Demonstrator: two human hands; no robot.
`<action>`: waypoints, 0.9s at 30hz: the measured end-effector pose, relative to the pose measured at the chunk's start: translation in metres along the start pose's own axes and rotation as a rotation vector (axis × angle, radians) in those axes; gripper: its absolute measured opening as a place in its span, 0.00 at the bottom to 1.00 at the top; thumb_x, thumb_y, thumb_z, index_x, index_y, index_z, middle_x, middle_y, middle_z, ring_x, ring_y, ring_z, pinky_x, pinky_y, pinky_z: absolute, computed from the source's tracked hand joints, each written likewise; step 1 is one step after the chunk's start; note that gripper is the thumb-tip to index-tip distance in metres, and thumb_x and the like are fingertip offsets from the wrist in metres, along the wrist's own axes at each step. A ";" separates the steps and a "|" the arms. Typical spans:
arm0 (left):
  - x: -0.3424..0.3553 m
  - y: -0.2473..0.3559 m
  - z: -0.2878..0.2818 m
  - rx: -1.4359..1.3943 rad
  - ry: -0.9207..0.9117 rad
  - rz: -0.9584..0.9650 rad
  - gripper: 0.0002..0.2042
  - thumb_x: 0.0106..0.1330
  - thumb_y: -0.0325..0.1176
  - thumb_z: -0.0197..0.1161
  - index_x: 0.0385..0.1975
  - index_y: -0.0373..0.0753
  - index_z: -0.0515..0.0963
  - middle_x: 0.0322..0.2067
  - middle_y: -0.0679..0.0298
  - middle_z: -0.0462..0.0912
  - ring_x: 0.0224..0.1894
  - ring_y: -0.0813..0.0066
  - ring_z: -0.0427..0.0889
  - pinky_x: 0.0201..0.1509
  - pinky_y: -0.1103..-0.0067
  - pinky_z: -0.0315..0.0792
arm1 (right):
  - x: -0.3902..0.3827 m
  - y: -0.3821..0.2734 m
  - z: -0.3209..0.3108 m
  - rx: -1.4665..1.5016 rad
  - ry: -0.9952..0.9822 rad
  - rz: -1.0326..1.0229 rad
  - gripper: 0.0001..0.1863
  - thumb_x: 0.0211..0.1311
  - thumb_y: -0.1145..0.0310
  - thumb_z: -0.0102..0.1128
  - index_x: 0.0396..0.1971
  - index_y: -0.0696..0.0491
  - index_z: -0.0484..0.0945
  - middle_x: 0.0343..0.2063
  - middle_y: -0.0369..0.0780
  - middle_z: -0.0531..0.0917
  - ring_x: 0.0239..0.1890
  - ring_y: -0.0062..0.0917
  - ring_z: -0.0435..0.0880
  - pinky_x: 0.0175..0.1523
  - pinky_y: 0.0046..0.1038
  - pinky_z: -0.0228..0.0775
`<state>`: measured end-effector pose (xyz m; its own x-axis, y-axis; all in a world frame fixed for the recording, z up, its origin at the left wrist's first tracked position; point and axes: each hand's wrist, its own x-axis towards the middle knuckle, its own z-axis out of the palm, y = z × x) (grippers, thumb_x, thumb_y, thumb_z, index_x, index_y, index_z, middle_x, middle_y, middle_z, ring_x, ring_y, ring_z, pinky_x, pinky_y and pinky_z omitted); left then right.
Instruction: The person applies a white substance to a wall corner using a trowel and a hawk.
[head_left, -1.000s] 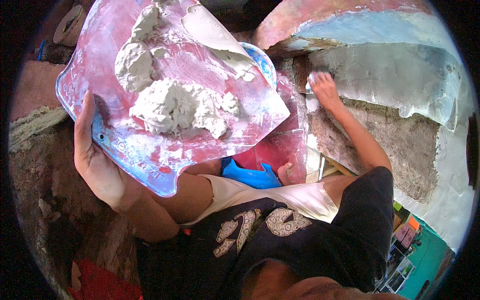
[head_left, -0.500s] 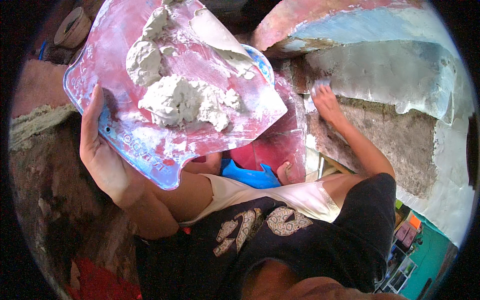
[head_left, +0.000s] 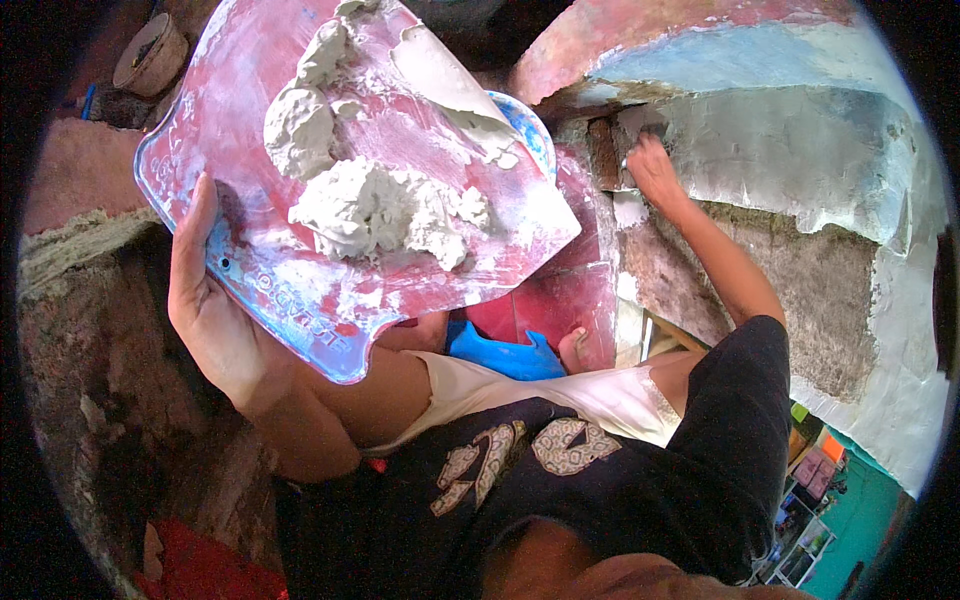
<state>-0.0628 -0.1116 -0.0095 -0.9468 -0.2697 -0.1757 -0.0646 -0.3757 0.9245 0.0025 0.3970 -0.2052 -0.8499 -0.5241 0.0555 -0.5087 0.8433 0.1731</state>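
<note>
My left hand (head_left: 205, 310) is closed on the edge of a pink plastic board (head_left: 250, 60) with a blue, plaster-smeared rim, its thumb over the top face. Thick lumps of white plaster (head_left: 380, 210) lie on the board's middle, and a smoother sheet of it coats the far right part. Over at the right, my right hand (head_left: 652, 170) is closed at the wall's left end. It grips a putty knife (head_left: 655, 130), whose dark blade rests against the grey plastered wall band (head_left: 770, 140); the handle is mostly hidden in the fingers.
Below the plastered band is a rough, bare wall patch (head_left: 790, 290). A curved pink and blue ledge (head_left: 700, 50) overhangs it. Under the board sit a round blue-rimmed dish (head_left: 535, 130) and a blue plastic piece (head_left: 505, 352) by my foot. A bucket (head_left: 150, 55) stands far left.
My right hand has moved slightly up and away along the wall, and the putty knife's blade has turned. The board in my left hand has shifted a little to the right in view.
</note>
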 end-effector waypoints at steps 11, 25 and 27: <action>0.002 -0.003 -0.008 -0.040 -0.046 -0.006 0.15 0.57 0.20 0.45 0.45 0.27 0.68 0.46 0.53 0.70 0.47 0.69 0.70 0.54 0.75 0.62 | 0.046 -0.011 -0.024 -0.084 -0.195 0.169 0.06 0.44 0.71 0.46 0.17 0.56 0.72 0.19 0.45 0.73 0.30 0.38 0.72 0.37 0.39 0.61; 0.001 -0.005 -0.012 -0.012 -0.174 0.087 0.16 0.56 0.18 0.43 0.46 0.27 0.67 0.48 0.53 0.68 0.49 0.68 0.69 0.56 0.74 0.60 | -0.013 -0.062 -0.055 -0.165 -0.341 0.023 0.06 0.39 0.71 0.49 0.12 0.56 0.73 0.19 0.44 0.73 0.33 0.35 0.68 0.36 0.33 0.59; 0.002 -0.002 -0.006 -0.042 -0.038 -0.019 0.16 0.57 0.19 0.43 0.45 0.27 0.67 0.47 0.53 0.69 0.49 0.68 0.69 0.55 0.74 0.61 | 0.006 -0.065 -0.056 -0.147 -0.341 0.082 0.06 0.40 0.71 0.48 0.13 0.56 0.74 0.21 0.44 0.74 0.34 0.34 0.69 0.37 0.33 0.59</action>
<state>-0.0629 -0.1168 -0.0138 -0.9569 -0.2285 -0.1790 -0.0698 -0.4174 0.9060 0.0386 0.3325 -0.1611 -0.8965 -0.3653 -0.2509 -0.4331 0.8419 0.3220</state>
